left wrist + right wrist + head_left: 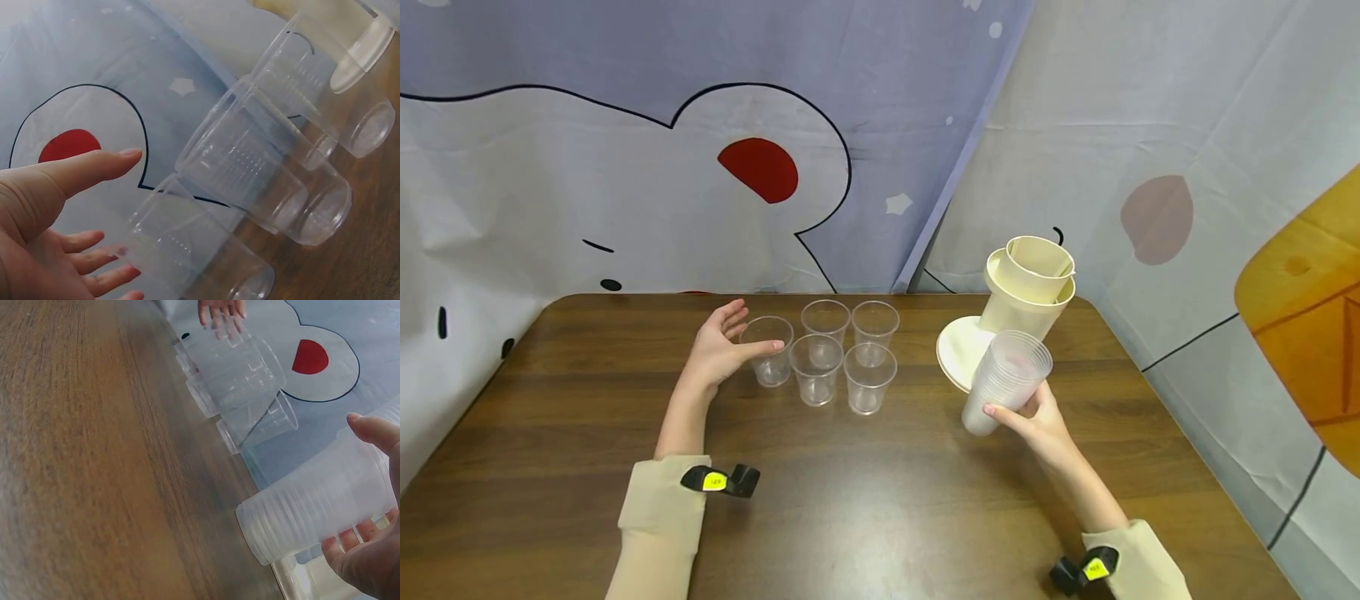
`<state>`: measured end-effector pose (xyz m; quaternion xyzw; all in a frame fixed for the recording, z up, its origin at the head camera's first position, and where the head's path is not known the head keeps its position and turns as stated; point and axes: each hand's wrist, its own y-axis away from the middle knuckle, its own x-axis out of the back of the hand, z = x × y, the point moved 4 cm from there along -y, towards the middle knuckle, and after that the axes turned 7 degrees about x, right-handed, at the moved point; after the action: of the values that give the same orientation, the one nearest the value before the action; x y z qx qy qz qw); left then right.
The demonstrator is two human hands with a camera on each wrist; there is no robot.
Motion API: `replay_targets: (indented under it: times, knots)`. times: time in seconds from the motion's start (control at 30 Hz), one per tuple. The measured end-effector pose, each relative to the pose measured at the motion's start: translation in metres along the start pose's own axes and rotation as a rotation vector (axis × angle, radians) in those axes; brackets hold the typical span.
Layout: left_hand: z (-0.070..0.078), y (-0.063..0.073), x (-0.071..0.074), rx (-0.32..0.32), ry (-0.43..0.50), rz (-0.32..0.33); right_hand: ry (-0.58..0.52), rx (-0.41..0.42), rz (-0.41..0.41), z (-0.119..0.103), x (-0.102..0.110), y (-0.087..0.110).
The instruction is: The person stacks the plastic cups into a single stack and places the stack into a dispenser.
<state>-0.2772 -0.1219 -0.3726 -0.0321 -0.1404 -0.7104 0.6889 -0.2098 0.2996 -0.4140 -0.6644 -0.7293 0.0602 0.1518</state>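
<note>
Several clear plastic cups (817, 387) stand upright in two close rows on the table, left of its middle. My left hand (715, 348) is beside the leftmost cup (772, 372), thumb stretched out over it in the head view. In the left wrist view its fingers (97, 259) are spread and hold nothing; whether they touch that cup I cannot tell. My right hand (1043, 427) grips a nested stack of plastic cups (1000, 387), thumb on one side and fingers round the other. The stack leans, mouths up and to the right; its lower end is near the tabletop.
Behind the stack, a cream plastic stand (1024, 312) with a double round tube and a flat disc (957, 354) is on the table. The brown wooden table (850, 500) ends at a printed cloth (910, 125) along the back and sides.
</note>
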Motion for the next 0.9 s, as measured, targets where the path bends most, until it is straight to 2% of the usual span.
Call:
replay_targets:
  times: [0.4, 0.63, 0.9]
  knots:
    - [-0.013, -0.001, -0.003, 0.037, -0.069, -0.088, 0.014, 0.012, 0.001, 0.0, 0.0, 0.0]
    - [-0.014, -0.002, -0.005, 0.055, -0.06, -0.139, 0.009, 0.011, 0.001, 0.0, 0.0, 0.0]
    - [-0.015, -0.004, -0.007, 0.058, -0.064, -0.143, 0.005, 0.003, 0.003, 0.0, 0.0, 0.0]
